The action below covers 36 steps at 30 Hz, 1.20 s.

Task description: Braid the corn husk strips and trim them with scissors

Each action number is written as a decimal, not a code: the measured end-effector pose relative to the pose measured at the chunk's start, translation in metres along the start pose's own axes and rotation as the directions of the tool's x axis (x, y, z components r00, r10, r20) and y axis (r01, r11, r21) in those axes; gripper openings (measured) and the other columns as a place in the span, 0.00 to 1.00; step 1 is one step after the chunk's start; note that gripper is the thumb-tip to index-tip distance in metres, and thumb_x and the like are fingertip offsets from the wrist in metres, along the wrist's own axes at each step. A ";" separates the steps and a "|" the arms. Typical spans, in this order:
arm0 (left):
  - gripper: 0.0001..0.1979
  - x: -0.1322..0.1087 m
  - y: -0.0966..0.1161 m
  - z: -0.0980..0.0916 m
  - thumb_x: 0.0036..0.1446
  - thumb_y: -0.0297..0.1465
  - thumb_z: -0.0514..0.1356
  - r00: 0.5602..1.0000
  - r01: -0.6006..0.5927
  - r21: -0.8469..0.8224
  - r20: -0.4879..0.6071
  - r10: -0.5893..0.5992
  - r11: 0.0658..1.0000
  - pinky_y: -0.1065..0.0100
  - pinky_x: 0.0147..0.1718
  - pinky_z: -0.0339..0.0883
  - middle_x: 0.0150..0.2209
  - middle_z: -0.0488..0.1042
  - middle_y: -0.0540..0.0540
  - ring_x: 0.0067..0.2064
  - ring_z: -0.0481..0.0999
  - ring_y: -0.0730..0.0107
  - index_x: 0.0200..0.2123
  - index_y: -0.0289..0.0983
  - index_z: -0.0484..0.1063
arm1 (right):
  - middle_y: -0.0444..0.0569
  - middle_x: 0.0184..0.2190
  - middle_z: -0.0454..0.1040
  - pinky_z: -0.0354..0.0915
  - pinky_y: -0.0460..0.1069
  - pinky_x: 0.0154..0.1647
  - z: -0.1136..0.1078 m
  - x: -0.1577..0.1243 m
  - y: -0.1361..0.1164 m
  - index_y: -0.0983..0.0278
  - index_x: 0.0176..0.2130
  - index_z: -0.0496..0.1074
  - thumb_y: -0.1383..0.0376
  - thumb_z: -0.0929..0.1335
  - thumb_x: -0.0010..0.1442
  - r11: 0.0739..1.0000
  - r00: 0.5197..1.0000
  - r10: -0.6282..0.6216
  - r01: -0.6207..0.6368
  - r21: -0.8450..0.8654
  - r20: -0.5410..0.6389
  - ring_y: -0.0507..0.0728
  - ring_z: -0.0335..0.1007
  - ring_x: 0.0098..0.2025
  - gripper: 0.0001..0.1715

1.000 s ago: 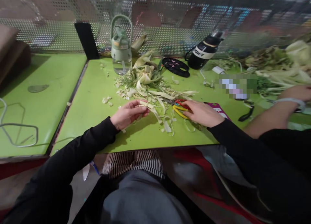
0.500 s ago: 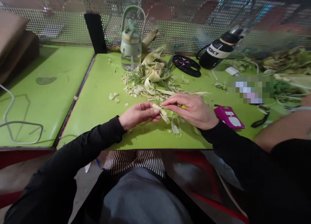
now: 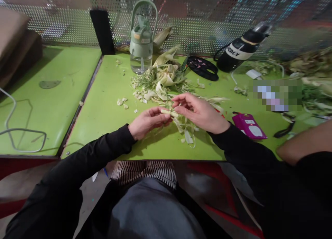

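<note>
My left hand (image 3: 153, 120), low over the green table, pinches a short pale plant stalk (image 3: 166, 111) between thumb and fingers. The stalk points right, toward my right hand (image 3: 197, 111), whose curled fingers and thumb close in at its other end. Thin green and pale shreds show by those fingertips; their exact hold is partly hidden. Beneath both hands lie curled pale husk strips (image 3: 189, 137). Just beyond them spreads a heap of corn husks and chopped green bits (image 3: 166, 76). A small red-orange object (image 3: 219, 111) peeks out behind my right hand.
A green water bottle (image 3: 141, 45) stands behind the heap, before a perforated screen (image 3: 181, 21). Right of it are a black case (image 3: 202, 68), a tilted black bottle (image 3: 238, 52), a purple pack (image 3: 249, 126) and a white charger (image 3: 253, 74). Another person's arm (image 3: 303, 140) rests at right.
The yellow object in my right hand no longer shows; a red-orange bit now appears behind that hand. My right fingers have opened slightly and the stalk has turned more level. The view has shifted a little.
</note>
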<state>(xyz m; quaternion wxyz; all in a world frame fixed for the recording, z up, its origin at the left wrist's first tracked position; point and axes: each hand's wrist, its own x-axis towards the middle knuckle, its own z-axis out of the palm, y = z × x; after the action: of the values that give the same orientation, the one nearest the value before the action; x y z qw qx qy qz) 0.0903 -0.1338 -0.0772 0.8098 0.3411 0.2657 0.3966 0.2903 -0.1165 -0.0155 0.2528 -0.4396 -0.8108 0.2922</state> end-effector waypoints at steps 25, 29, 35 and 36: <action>0.06 -0.002 0.005 0.009 0.58 0.23 0.64 0.974 0.075 0.064 -0.217 -0.060 0.995 0.74 0.35 0.71 0.29 0.79 0.49 0.30 0.78 0.78 0.32 0.33 0.68 | 0.47 0.32 0.77 0.69 0.51 0.36 0.030 -0.021 0.011 0.61 0.36 0.74 0.64 0.69 0.62 0.984 0.948 -0.161 0.132 -0.119 -0.273 0.55 0.72 0.32 0.03; 0.06 -0.002 0.007 0.009 0.59 0.24 0.63 0.970 0.105 0.026 -0.221 -0.096 0.994 0.75 0.35 0.72 0.30 0.79 0.48 0.31 0.79 0.77 0.31 0.33 0.68 | 0.50 0.34 0.78 0.70 0.56 0.42 0.033 -0.020 0.013 0.60 0.36 0.75 0.65 0.67 0.64 0.934 0.914 -0.309 0.241 -0.264 -0.262 0.59 0.74 0.38 0.05; 0.07 -0.004 0.010 0.009 0.59 0.25 0.64 0.968 0.101 0.077 -0.240 -0.080 0.992 0.76 0.30 0.70 0.29 0.79 0.49 0.29 0.79 0.78 0.33 0.35 0.67 | 0.49 0.36 0.78 0.70 0.52 0.37 0.031 -0.019 0.012 0.61 0.40 0.73 0.59 0.69 0.62 0.996 0.980 -0.037 0.052 0.071 -0.197 0.56 0.73 0.35 0.08; 0.07 -0.004 0.010 0.008 0.58 0.25 0.64 0.970 0.091 0.084 -0.234 -0.069 0.992 0.75 0.31 0.70 0.30 0.79 0.49 0.29 0.79 0.78 0.33 0.35 0.66 | 0.48 0.36 0.77 0.69 0.51 0.36 0.031 -0.019 0.012 0.61 0.40 0.72 0.58 0.69 0.62 0.989 0.986 0.025 -0.001 0.148 -0.164 0.55 0.73 0.34 0.10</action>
<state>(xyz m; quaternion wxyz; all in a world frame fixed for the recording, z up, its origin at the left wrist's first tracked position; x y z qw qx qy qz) 0.0893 -0.1354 -0.0635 0.7719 0.3194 0.3899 0.3874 0.2856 -0.1349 -0.0481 0.3492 -0.4477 -0.7603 0.3156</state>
